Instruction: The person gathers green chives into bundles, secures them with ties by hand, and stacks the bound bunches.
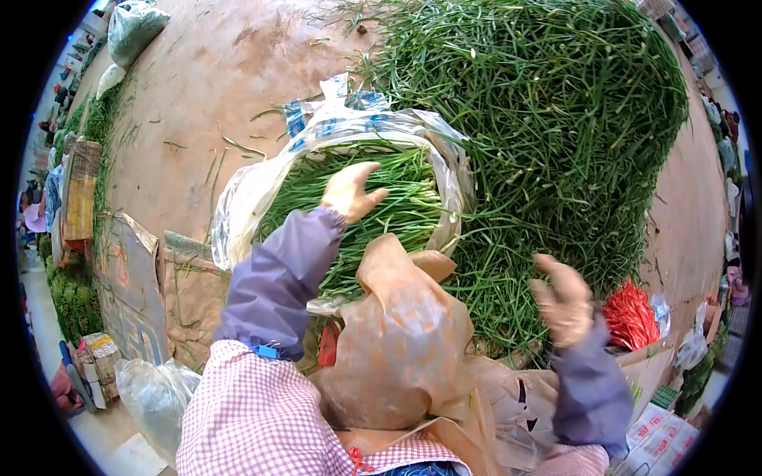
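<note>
My left hand is over an open white plastic bag with blue print. Its thumb and fingers are apart, resting on or just above the bundled green stalks inside. The stalks are long and thin like chives, with pale ends toward the right. My right hand is at the near edge of a large loose heap of thin green leaves, fingers spread and nothing visible in them. A tan translucent plastic sheet hangs in front of my body and covers the bag's near side.
Red plastic strings lie bunched right of my right hand. A flattened cardboard piece lies left of the bag. Stray leaves dot the brown surface. A filled bag sits far left, a clear plastic bag near left.
</note>
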Available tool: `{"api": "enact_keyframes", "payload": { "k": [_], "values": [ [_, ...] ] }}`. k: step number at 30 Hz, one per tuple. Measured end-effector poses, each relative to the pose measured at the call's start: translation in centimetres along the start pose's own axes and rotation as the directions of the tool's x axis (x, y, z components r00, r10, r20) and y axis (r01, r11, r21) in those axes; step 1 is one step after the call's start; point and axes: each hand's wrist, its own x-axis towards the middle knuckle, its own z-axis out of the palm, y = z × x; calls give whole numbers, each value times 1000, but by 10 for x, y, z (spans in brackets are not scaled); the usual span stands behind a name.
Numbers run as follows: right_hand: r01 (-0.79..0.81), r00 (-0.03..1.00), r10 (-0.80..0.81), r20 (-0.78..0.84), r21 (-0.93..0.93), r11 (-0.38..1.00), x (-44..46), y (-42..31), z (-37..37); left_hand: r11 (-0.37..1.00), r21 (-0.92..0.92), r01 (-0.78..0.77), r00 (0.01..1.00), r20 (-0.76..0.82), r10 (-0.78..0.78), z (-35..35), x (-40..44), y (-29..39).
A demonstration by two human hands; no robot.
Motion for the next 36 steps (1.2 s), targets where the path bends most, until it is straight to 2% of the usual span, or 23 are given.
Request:
{"api": "enact_keyframes", "payload": {
  "k": [1, 2, 3, 4, 5, 6, 7, 8, 11, 12, 15, 19, 20, 21, 23, 25, 26, 27, 29, 32, 34, 35, 36],
  "values": [
    [139, 988, -145, 60, 94, 986, 25, -18, 32, 995, 70, -72, 997, 29, 70, 10, 15, -9],
    [196, 957, -224, 183, 159, 968, 47, -33, 61, 996, 74, -49, 997, 62, 44, 18, 32, -16],
    [221, 889, -321, 326, 308, 925, 72, -57, 79, 997, 76, -28, 995, 99, 20, 26, 47, -21],
    [229, 852, -379, 360, 395, 890, 79, -46, 128, 994, 107, -19, 982, 191, -2, 22, 61, -17],
    [308, 864, -414, 286, 349, 885, 83, -57, 146, 982, 168, -91, 976, 213, 54, 29, 72, -24],
    [316, 886, -421, 195, 410, 855, 83, -57, 178, 980, 184, -72, 956, 293, 16, 35, 82, -29],
    [238, 900, -387, 201, 518, 822, 88, -62, 193, 978, 202, -56, 928, 372, -23, 41, 89, -31],
    [176, 905, -351, 238, 543, 821, 91, -63, 199, 984, 178, -25, 915, 401, -50, 46, 95, -32],
    [-6, 921, -209, 328, 550, 835, 101, -62, 197, 994, 107, 17, 810, 582, -76, 52, 115, -35],
    [-65, 923, -155, 353, 539, 840, 102, -59, 196, 987, 150, 61, 766, 627, -143, 55, 120, -33],
    [-275, 891, -8, 454, 554, 786, 100, -48, 204, 970, 226, -92, 736, 671, -86, 62, 122, -33],
    [-274, 900, -26, 435, 610, 743, 96, -46, 210, 980, 172, -103, 808, 589, -18, 61, 123, -43],
    [-308, 886, -19, 463, 619, 722, 95, -45, 212, 994, 66, 90, 769, 629, -111, 58, 128, -44],
    [-328, 886, -11, 463, 644, 691, 94, -44, 214, 979, -43, 198, 772, 622, -129, 54, 130, -51],
    [-359, 886, 0, 463, 687, 632, 94, -42, 218, 981, 17, 194, 780, 604, -165, 59, 132, -52],
    [-391, 880, 29, 474, 688, 611, 96, -45, 214, 990, 132, 57, 812, 570, -123, 61, 121, -42],
    [-403, 878, 40, 477, 691, 600, 99, -48, 213, 989, 138, -47, 842, 538, -35, 60, 111, -39],
    [-387, 886, 33, 462, 699, 601, 100, -51, 214, 945, 237, -227, 908, 402, 118, 70, 98, -46],
    [-355, 900, 17, 435, 711, 607, 102, -59, 219, 956, 220, -196, 943, 310, 122, 70, 89, -47],
    [-358, 897, 6, 442, 718, 597, 102, -65, 227, 990, 117, 84, 934, 337, -119, 55, 90, -39],
    [-378, 900, 21, 436, 753, 538, 105, -70, 219, 982, -67, 176, 962, 225, -157, 54, 88, -62],
    [-342, 924, 54, 379, 756, 558, 104, -66, 220, 965, -177, 193, 972, 167, -164, 56, 87, -81],
    [-442, 896, 142, 421, 811, 383, 105, -65, 219, 946, -271, 178, 979, 148, -142, 30, 82, -70]
  ]
}}
